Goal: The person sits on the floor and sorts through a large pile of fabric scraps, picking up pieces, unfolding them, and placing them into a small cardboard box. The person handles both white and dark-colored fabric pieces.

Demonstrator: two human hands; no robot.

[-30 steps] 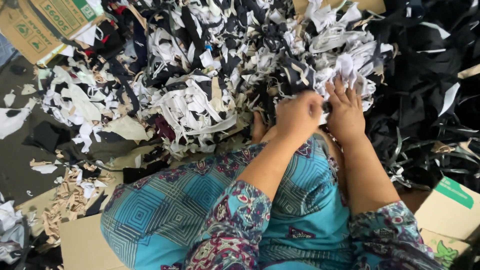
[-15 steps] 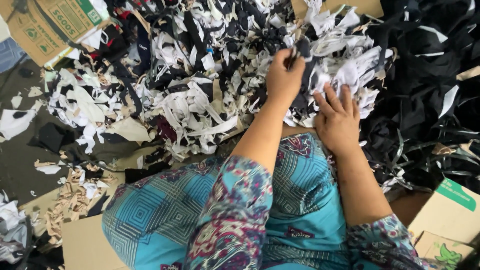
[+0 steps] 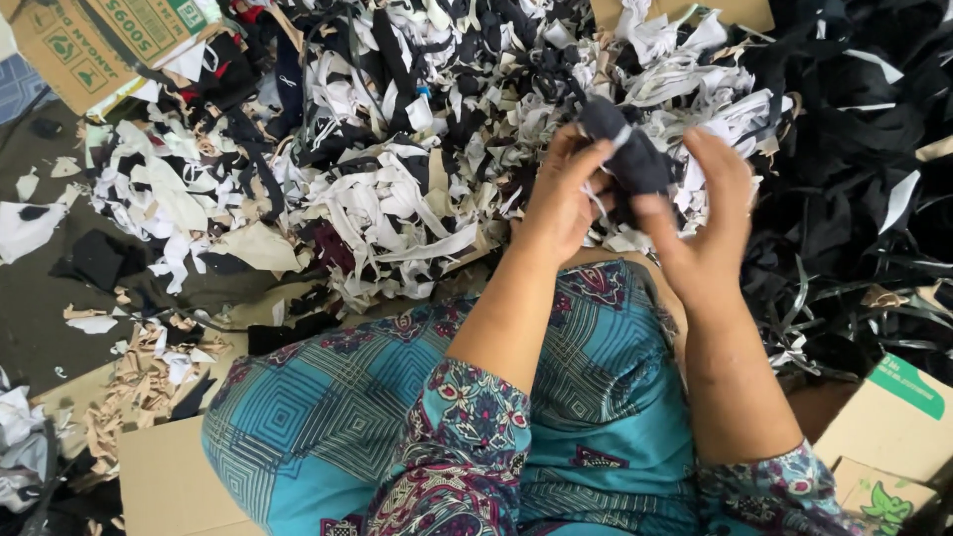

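- Right now my left hand (image 3: 561,194) and right hand (image 3: 710,223) are both raised over my lap, closed on one dark scrap of cloth (image 3: 625,154).
- Left fingers (image 3: 586,164) curl up and pinch the scrap's left edge; the thumb side is hidden behind the cloth.
- Right fingers (image 3: 720,164) are loosely spread and wrap the scrap from the right, with the thumb (image 3: 660,213) pressed under it.
- Scrap sits between the two hands, bunched, with a pale strip across its top. It hangs just above the near edge of the pile.
- Mixed pile of white, grey and black cloth strips (image 3: 397,169) fills the floor straight ahead, right behind the hands. It blocks any view of the floor there.
- Heap of mostly black strips (image 3: 854,199) is on my right, touching the mixed pile.
- Cardboard box (image 3: 99,40) sits at top left, partly buried by scraps.
- Second cardboard box (image 3: 898,427) with green print is at lower right, just beside my right forearm.
- Flat cardboard sheet (image 3: 164,476) lies under my left knee.
- Beige and white offcuts (image 3: 139,367) are scattered on the dark floor (image 3: 40,308) to the left, well apart from the hands.
- My patterned blue skirt (image 3: 397,397) covers the lap below both forearms.
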